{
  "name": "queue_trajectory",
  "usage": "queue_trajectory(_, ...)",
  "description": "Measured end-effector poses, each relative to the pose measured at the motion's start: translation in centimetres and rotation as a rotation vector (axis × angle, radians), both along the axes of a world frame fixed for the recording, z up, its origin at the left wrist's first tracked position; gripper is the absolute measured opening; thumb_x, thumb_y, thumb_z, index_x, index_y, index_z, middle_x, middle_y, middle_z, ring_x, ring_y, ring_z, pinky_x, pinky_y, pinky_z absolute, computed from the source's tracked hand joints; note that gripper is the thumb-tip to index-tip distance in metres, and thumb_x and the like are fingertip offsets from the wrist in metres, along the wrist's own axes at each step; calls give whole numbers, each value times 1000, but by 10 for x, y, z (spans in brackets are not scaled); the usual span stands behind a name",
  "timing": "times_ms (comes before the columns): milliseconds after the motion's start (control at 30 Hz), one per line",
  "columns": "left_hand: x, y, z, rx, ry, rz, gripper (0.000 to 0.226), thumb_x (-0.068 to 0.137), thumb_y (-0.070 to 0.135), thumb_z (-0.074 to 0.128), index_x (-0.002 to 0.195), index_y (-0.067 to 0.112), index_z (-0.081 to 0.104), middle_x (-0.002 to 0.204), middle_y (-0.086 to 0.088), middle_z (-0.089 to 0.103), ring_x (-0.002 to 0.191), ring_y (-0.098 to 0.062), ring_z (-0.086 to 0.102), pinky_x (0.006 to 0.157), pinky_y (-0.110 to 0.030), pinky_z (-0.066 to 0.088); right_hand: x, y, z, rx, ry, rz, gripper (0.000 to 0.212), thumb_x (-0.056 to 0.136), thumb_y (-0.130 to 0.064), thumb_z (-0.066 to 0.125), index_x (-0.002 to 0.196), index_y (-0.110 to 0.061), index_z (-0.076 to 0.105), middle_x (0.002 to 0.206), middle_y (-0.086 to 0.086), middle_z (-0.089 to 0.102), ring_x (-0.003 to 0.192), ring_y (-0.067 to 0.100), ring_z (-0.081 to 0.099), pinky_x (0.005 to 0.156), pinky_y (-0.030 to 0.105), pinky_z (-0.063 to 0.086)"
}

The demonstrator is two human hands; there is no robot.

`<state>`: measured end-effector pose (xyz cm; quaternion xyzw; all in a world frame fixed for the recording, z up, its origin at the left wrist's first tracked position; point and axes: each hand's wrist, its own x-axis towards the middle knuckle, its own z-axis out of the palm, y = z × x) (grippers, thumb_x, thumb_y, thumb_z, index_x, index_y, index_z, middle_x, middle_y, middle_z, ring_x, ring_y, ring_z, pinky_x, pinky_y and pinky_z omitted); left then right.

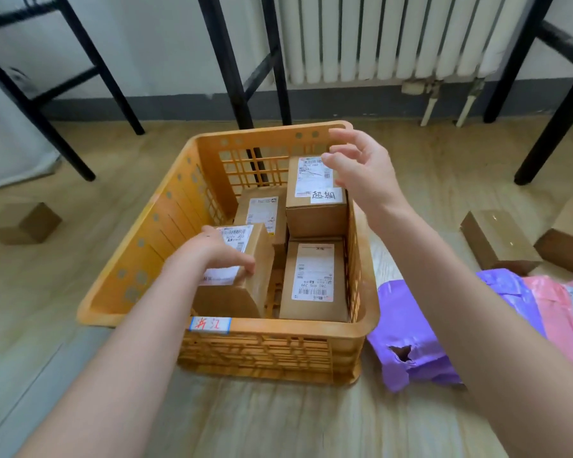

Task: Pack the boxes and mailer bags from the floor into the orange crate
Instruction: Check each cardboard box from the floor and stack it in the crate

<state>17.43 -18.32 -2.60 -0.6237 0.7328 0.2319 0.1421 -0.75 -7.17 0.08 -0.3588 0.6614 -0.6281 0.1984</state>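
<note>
- Crate [278, 326]: orange, on the floor; three packed boxes [311, 282] lie along its right side and far end.
- Mailers [407, 328]: purple and pink, on the floor just right of the crate, not yet packed.
- Loose boxes [497, 239]: two beyond the mailers, plus a left box [24, 223] well apart; all are outside the crate.
- Held box [248, 276]: tilted inside the crate, beside the packed boxes; the step in hand is probably setting it down.
- Left hand [219, 256]: fingers curled over the held box's edge.
- Right hand [354, 166]: above the crate's far right corner, fingers loosely spread, holding nothing.
- Next move, probably: lay the held box flat, then let go.
</note>
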Motion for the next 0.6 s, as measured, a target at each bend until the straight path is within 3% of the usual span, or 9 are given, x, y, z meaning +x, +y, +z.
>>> queue_trajectory(133,-13,3,-20,59,-116,-50,122,69,50,77,150,7,-3,154,-17,25,136,-37,34,100,-46,40,-12,8,2,5,-25,-39,38,87,-23,60,125,-24,54,120,3,61,113,15,57,95,43,51)
queue_trajectory(333,-29,-3,-54,30,-199,-132,129,66,60,73,150,9,-10,152,-19,24,136,-35,32,103,-45,40,-27,18,0,27,-10,-87,41,89,-23,59,129,-25,53,121,-1,59,114,14,55,95,39,51)
queue_trajectory(533,-37,-14,-75,65,-244,-228,126,72,66,65,148,11,-20,157,-25,0,144,-40,16,111,-49,29,-42,25,-14,51,0,-129,39,89,-22,59,127,-25,53,123,0,58,109,12,56,86,31,52)
queue_trajectory(600,-39,-17,-85,67,-271,-252,123,75,64,64,149,13,-19,156,-26,0,144,-40,18,111,-49,29,-43,23,-19,61,-1,-132,39,89,-22,59,128,-25,53,123,0,57,105,10,57,84,28,52)
